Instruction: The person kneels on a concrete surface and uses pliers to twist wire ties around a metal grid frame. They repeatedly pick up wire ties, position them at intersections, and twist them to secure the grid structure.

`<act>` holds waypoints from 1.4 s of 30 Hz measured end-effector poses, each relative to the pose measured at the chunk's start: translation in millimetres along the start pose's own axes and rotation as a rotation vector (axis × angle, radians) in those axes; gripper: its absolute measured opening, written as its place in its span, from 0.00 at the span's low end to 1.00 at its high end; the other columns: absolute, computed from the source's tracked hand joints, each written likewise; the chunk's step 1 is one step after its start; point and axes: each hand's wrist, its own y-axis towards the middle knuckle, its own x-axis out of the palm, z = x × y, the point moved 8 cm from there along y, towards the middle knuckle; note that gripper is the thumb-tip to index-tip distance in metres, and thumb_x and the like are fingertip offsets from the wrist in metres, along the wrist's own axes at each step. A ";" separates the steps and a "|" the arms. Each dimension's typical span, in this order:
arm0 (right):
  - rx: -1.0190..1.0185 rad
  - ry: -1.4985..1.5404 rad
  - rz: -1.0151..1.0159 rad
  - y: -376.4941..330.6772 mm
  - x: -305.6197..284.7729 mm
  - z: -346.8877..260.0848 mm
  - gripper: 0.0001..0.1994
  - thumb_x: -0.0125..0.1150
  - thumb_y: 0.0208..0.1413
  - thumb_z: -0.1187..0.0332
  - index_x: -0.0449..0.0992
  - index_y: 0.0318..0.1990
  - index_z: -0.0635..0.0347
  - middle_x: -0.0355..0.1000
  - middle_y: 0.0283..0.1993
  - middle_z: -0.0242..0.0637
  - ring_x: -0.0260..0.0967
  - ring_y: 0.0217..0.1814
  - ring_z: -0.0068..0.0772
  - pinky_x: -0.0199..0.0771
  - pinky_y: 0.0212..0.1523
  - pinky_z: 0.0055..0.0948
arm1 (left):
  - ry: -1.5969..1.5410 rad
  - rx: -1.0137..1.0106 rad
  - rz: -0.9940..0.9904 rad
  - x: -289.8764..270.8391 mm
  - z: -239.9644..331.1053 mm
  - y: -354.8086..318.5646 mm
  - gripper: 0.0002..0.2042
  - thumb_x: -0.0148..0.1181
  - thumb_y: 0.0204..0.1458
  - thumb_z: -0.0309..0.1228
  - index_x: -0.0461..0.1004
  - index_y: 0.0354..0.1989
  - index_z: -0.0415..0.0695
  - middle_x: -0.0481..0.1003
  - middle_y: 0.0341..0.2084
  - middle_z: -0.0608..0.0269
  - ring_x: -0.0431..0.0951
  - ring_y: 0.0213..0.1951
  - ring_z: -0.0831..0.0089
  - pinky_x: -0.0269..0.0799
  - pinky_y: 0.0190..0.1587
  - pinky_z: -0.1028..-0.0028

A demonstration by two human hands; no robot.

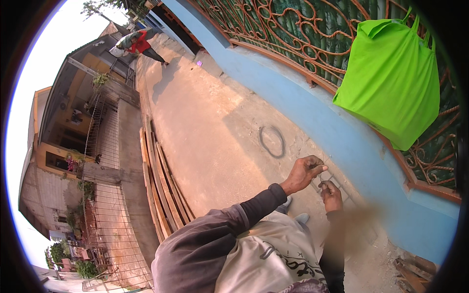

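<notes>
My left hand point(307, 173) is closed in a pinch, thumb against fingers, in front of me toward the blue wall. Just below and to the right, my right hand point(331, 196) is closed too, its fingertips drawn together. What lies between the fingers is too thin and small to make out. Thin grey rods point(345, 192), partly hidden by my hands, form a narrow frame beside them. A loose coil of dark wire point(271, 141) lies on the ground beyond my left hand.
Long wooden planks point(159, 180) lie along the left side of the lane. A blue wall point(293, 105) with an ornate metal grille runs along the right, and a bright green bag point(391, 83) hangs there. Farther off, a person in red point(140, 45) carries a large bundle. Wood scraps point(415, 273) lie lower right.
</notes>
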 end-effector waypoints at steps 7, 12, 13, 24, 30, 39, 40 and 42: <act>0.007 -0.106 -0.344 -18.1 2.1 9.0 0.06 0.50 0.63 0.73 0.73 0.42 0.64 0.69 0.28 0.34 0.68 0.30 0.24 0.71 0.35 0.28 | -0.262 -0.262 0.048 7.2 -20.8 -23.3 0.11 0.65 0.57 0.32 0.74 0.29 0.38 0.72 0.21 0.67 0.71 0.22 0.81 0.70 0.26 0.78; -0.185 -0.234 0.064 -21.2 3.0 -4.8 0.09 0.54 0.63 0.70 0.75 0.44 0.65 0.76 0.38 0.44 0.76 0.41 0.39 0.73 0.44 0.35 | -0.153 -0.272 0.178 17.4 -33.0 -35.0 0.10 0.64 0.58 0.30 0.73 0.30 0.37 0.72 0.21 0.66 0.73 0.22 0.80 0.72 0.24 0.77; -0.278 -0.308 0.168 -23.2 0.4 -2.5 0.09 0.55 0.63 0.69 0.76 0.44 0.65 0.77 0.40 0.46 0.77 0.43 0.42 0.73 0.46 0.36 | -0.130 -0.270 0.188 20.5 -31.4 -33.4 0.10 0.64 0.58 0.30 0.73 0.31 0.36 0.72 0.21 0.66 0.73 0.22 0.79 0.72 0.24 0.76; -0.264 -0.068 0.471 -26.5 -19.1 1.0 0.10 0.52 0.66 0.67 0.77 0.45 0.63 0.76 0.34 0.37 0.72 0.34 0.30 0.72 0.38 0.29 | -0.367 -0.307 0.134 29.3 -28.4 -13.7 0.10 0.65 0.57 0.29 0.74 0.31 0.35 0.73 0.21 0.63 0.74 0.22 0.77 0.73 0.24 0.76; 0.217 0.486 -0.279 -5.1 1.1 9.1 0.10 0.55 0.67 0.61 0.73 0.42 0.59 0.54 0.18 0.22 0.46 0.15 0.15 0.49 0.19 0.20 | -0.342 -0.266 -0.117 11.9 -27.6 8.1 0.11 0.66 0.56 0.31 0.75 0.29 0.36 0.74 0.21 0.65 0.74 0.22 0.78 0.73 0.26 0.77; -0.084 -0.005 0.114 69.2 24.2 -54.4 0.11 0.58 0.65 0.61 0.75 0.41 0.60 0.64 0.22 0.27 0.59 0.22 0.19 0.63 0.25 0.23 | -0.416 -0.258 0.011 -59.2 -29.3 71.3 0.10 0.64 0.59 0.31 0.74 0.32 0.37 0.74 0.22 0.65 0.75 0.23 0.79 0.75 0.27 0.77; -0.228 -0.266 0.266 77.8 28.0 -69.3 0.09 0.59 0.63 0.64 0.77 0.43 0.60 0.71 0.26 0.33 0.69 0.26 0.29 0.69 0.30 0.30 | -0.414 -0.264 0.029 -68.9 -29.9 79.4 0.10 0.64 0.59 0.31 0.74 0.32 0.36 0.74 0.22 0.65 0.75 0.23 0.79 0.75 0.27 0.77; -0.374 -0.479 0.459 87.8 50.1 -98.1 0.09 0.60 0.61 0.66 0.77 0.44 0.60 0.73 0.28 0.38 0.72 0.30 0.38 0.71 0.34 0.35 | -0.440 -0.294 0.061 -87.7 -38.5 88.7 0.10 0.64 0.58 0.31 0.74 0.32 0.36 0.74 0.22 0.64 0.75 0.23 0.79 0.75 0.28 0.77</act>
